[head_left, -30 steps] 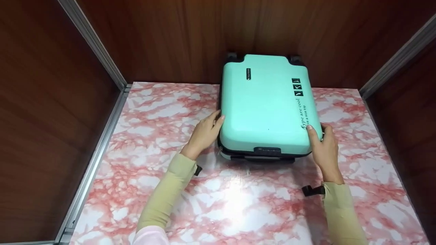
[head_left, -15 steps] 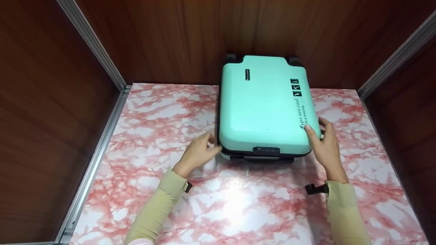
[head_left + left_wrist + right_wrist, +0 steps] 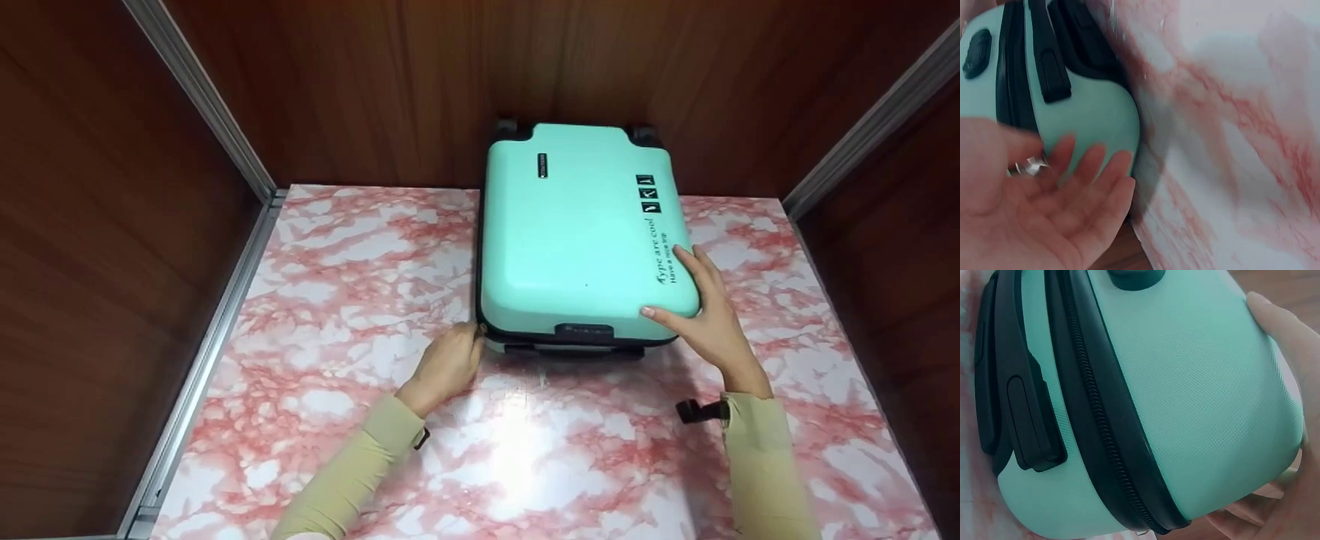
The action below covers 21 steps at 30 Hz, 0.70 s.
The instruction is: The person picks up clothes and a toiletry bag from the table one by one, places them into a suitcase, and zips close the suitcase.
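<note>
A mint-green hard-shell suitcase (image 3: pixel 577 232) lies flat on the marbled surface, wheels toward the back wall. My left hand (image 3: pixel 448 365) is at its near left corner, thumb and index finger pinching a small silver zipper pull (image 3: pixel 1032 166); the other fingers are spread loosely in the left wrist view. My right hand (image 3: pixel 712 322) rests spread on the near right corner, thumb and index finger on the lid. The zipper (image 3: pixel 1100 416) runs along a black band, its teeth meshed in the right wrist view. A black carry handle (image 3: pixel 1022 399) is on the near side.
Red-and-white marbled tabletop (image 3: pixel 337 285) surrounds the suitcase. Dark wood panels stand at the back (image 3: pixel 360 90) and on both sides, with metal rails (image 3: pixel 217 112) at the corners. The suitcase's wheel end is close to the back panel.
My left hand has slid from the suitcase's left side down to the near left corner and taken hold of the zipper pull. My right hand has spread over the near right corner of the lid.
</note>
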Available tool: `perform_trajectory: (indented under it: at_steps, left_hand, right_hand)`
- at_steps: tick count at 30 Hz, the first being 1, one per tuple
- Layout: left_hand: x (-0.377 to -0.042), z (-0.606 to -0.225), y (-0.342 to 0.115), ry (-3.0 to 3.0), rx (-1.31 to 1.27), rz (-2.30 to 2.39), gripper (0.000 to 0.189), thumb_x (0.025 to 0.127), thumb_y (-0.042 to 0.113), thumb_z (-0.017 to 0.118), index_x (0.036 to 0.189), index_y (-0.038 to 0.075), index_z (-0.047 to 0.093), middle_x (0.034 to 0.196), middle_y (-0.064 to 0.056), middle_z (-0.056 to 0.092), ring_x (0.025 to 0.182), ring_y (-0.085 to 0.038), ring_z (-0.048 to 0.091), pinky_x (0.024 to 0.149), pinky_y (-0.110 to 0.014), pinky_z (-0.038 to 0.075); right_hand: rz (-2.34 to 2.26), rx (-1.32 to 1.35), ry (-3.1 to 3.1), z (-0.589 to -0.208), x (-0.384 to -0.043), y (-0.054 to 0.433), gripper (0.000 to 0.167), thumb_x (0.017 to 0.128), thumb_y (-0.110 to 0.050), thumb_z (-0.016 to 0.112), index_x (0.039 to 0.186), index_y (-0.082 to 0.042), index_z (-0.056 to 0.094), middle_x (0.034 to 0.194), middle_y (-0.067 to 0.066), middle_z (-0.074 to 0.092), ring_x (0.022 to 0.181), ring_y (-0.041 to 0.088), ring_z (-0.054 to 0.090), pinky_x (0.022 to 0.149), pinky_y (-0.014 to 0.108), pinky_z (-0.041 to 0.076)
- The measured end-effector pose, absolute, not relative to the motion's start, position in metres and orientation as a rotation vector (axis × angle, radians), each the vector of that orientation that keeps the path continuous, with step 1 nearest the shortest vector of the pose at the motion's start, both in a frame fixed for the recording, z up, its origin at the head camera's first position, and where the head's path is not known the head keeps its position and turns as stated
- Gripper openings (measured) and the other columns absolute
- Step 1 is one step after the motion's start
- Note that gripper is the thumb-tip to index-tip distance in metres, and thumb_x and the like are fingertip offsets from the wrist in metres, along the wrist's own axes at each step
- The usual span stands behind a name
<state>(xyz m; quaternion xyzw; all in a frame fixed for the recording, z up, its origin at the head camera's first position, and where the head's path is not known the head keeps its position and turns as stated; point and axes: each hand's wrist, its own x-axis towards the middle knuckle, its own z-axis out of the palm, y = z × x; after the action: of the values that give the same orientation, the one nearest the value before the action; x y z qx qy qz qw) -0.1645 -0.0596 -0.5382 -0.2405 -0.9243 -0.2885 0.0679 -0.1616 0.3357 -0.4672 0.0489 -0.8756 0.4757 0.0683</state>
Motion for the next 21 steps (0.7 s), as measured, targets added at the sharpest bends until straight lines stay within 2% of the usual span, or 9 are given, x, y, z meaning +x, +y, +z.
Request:
perform_trajectory:
  at_steps: [3,9,13,18,21]
  left_hand:
    - [-0.162,-0.541,-0.058,-2.716,-0.685,-0.781,0.014,0.104,0.009,0.053,0.094,0.0,0.057,0.084,-0.015,0.061,0.077,-0.036,0.065,0.064,-0.05,0.054]
    - [-0.162,-0.541,-0.057,-2.705,-0.668,-0.702,0.02,0.107,0.017,0.05,0.096,0.003,0.06,0.084,-0.012,0.063,0.073,-0.035,0.066,0.056,-0.05,0.055]
    - [-0.162,-0.54,-0.058,-2.709,-0.676,-0.755,0.017,0.106,0.016,0.052,0.097,0.003,0.058,0.085,-0.012,0.063,0.075,-0.034,0.066,0.059,-0.048,0.055]
    - [-0.161,-0.541,-0.061,-2.642,-0.73,-0.885,0.01,0.104,0.007,0.055,0.099,0.001,0.06,0.075,-0.008,0.062,0.064,-0.026,0.063,0.054,-0.044,0.052]
    - [-0.159,-0.541,-0.062,-2.606,-0.736,-0.92,0.01,0.104,0.005,0.054,0.097,0.001,0.059,0.07,-0.007,0.06,0.06,-0.026,0.061,0.052,-0.043,0.05]
  right_hand:
    - [1.421,0.139,-2.641,-0.471,-0.163,0.337,0.101,0.083,-0.025,0.087,0.163,-0.034,0.026,0.17,0.005,0.003,0.153,0.037,0.004,0.11,0.072,0.016]
    - [1.417,0.142,-2.619,-0.478,-0.165,0.339,0.101,0.082,-0.025,0.088,0.162,-0.038,0.027,0.17,0.002,0.004,0.153,0.035,0.005,0.109,0.072,0.017]
    - [1.436,0.154,-2.596,-0.477,-0.165,0.336,0.105,0.079,-0.02,0.09,0.162,-0.033,0.027,0.17,0.004,0.004,0.153,0.036,0.006,0.11,0.07,0.019]
    - [1.512,0.166,-2.55,-0.46,-0.154,0.323,0.115,0.071,-0.009,0.094,0.163,-0.021,0.026,0.169,0.012,0.003,0.152,0.038,0.005,0.11,0.068,0.019]
    - [1.544,0.168,-2.514,-0.452,-0.149,0.314,0.115,0.071,-0.007,0.094,0.163,-0.017,0.026,0.169,0.014,0.003,0.153,0.035,0.004,0.112,0.066,0.017]
